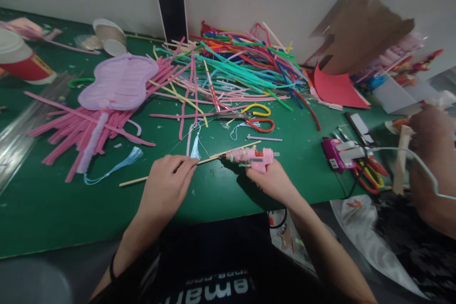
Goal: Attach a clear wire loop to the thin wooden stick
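My left hand (170, 175) is closed on a thin wooden stick (133, 182), which sticks out past both sides of it. A pink hot glue gun (251, 157) is gripped in my right hand (272, 180), its nozzle touching or very near the stick just right of my left fingers. Behind the stick lie a light blue tassel (195, 145) and a pair of scissors (261, 118) with yellow and red handles. To the left, a lilac fan shape made of pipe cleaners (119, 80) rests on a heap of pink pipe cleaners (64, 140), with another blue tassel (130, 157) beside it.
Many coloured pipe cleaners (242, 69) lie at the back by an upright phone (172, 14). Paper cups (110, 38) stand at left. At right are a purple charger (333, 154) with cables, red paper (338, 88), and another person's arm (432, 166).
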### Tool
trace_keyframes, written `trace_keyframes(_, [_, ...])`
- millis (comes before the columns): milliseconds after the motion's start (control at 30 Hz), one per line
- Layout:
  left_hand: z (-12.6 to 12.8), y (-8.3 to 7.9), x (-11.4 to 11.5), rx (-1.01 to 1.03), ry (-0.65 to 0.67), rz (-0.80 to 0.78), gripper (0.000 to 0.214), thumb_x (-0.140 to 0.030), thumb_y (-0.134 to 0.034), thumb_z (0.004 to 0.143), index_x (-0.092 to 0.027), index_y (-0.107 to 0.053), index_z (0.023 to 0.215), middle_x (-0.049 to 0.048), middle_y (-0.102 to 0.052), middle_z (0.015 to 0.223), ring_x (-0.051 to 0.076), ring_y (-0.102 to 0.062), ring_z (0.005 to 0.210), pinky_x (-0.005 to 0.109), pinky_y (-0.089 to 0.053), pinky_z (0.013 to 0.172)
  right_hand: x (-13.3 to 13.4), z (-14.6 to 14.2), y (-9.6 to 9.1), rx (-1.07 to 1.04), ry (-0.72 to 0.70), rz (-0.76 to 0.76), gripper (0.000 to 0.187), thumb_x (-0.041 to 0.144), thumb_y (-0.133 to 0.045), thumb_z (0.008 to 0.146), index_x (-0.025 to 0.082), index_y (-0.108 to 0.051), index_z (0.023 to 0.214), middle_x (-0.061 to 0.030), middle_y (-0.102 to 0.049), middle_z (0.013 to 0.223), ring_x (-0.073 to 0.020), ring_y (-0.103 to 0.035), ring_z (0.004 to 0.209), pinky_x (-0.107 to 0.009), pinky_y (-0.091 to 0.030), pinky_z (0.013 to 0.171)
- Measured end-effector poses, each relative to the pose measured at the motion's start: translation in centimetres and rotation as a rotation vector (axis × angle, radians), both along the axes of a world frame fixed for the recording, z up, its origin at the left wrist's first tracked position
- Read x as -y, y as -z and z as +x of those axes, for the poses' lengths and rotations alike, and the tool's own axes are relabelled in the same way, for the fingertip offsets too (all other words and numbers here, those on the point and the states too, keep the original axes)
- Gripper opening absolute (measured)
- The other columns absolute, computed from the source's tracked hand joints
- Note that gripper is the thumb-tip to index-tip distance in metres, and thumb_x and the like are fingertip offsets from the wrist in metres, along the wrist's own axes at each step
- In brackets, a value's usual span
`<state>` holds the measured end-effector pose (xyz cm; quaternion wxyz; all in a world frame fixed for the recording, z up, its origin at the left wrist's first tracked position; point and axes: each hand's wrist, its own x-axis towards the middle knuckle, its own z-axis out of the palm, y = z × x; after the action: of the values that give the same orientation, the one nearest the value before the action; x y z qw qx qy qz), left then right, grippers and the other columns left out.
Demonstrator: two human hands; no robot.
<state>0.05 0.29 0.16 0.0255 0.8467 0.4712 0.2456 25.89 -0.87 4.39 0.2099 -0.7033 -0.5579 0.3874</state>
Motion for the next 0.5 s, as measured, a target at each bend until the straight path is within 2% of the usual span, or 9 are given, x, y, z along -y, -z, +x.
trace_keyframes(300, [0.10, 0.02, 0.09, -0.007, 0.001, 0.029, 0.025, -0.025, -0.048, 0.099, -0.015, -0.070, 0.106, 0.0105, -0.072, 0.100, 0.026, -0.062, 0.087, 0.039, -0.045, 0.074, 0.31, 0.79, 0.20, -0.082, 0.073, -0.053, 0.015, 0.029, -0.057, 0.070, 0.020, -0.049, 0.060, 0.0047, -0.051, 0.050, -0.0096, -0.046, 0.046, -0.023, -0.037, 0.047])
trace_keyframes(500, [-0.01, 0.09, 0.11, -0.007, -0.007, 0.011, 0.024, -0.026, -0.046, 0.100, -0.018, -0.068, 0.107, 0.0093, -0.071, 0.100, 0.026, -0.062, 0.089, 0.039, -0.044, 0.075, 0.19, 0.48, 0.68, -0.052, 0.023, -0.013, 0.013, 0.028, -0.056, 0.071, 0.019, -0.052, 0.063, 0.0050, -0.050, 0.051, -0.0093, -0.045, 0.046, -0.022, -0.035, 0.047])
